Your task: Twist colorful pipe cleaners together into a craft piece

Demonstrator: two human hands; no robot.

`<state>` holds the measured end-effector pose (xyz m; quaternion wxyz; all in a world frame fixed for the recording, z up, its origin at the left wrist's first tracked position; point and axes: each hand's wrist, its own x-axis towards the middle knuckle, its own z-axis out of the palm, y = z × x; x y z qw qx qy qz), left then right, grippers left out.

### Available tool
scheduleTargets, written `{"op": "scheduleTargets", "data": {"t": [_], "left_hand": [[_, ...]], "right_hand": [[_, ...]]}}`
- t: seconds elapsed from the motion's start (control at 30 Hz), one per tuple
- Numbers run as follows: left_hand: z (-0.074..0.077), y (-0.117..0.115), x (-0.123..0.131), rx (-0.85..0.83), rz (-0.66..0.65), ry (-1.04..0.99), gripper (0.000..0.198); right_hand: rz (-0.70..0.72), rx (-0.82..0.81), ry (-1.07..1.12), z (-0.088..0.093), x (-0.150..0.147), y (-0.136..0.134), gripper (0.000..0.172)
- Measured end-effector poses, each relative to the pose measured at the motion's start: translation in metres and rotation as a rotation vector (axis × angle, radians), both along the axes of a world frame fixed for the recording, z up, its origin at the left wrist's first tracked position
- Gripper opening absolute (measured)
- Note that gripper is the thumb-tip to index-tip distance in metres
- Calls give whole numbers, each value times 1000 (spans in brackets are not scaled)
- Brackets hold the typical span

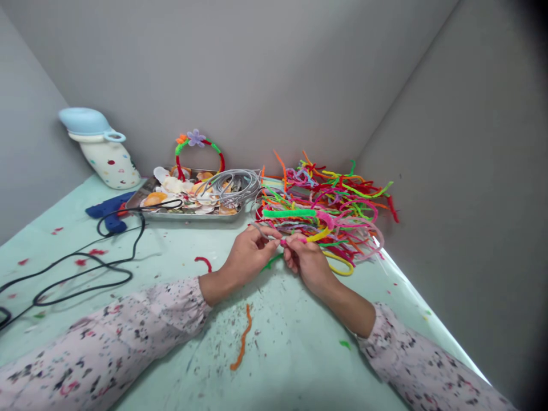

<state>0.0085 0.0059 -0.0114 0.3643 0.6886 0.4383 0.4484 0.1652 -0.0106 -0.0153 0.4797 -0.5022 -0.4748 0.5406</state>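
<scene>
My left hand [246, 256] pinches a thin grey headband [259, 228] near its end, fingers closed. My right hand [305, 260] is closed too, pinching a pink pipe cleaner [325, 220] against that band where the two hands meet. Both hands rest low over the pale green table [171, 245], just in front of a big heap of coloured pipe cleaners [329, 200]. A yellow pipe cleaner loop [340, 264] lies beside my right hand.
A metal tray [171, 212] holds seashells and grey headbands [233, 184]; a decorated headband [199, 147] stands behind it. A blue glue gun [107, 212] with black cord [85, 268] lies left, near a white and blue jug [103, 151]. An orange scrap [242, 342] and red scrap [204, 261] lie loose. Grey walls enclose the corner.
</scene>
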Motion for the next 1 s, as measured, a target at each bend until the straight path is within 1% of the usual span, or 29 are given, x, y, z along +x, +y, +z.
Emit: {"op": "scheduleTargets", "data": {"t": [0.13,0.3,0.47,0.7,0.83,1.0], "left_hand": [[3,0,0,13,22,42,20],[4,0,1,11,-14,10,19],[5,0,2,12,18,25,19],[1,2,1,-17,20,41,18],[0,1,1,-22,17,14,19],[2,-1,1,27,43,57,20]], "right_hand": [[-6,-4,28,-1,1,0,27],[-5,13,36,-3,1,1,26],[-20,21,40,-3,0,0,25],[-3,19,4,0,1,-1,27],[-13,9,31,-1,0,0,26],[-5,14,36,-2,1,0,26]]}}
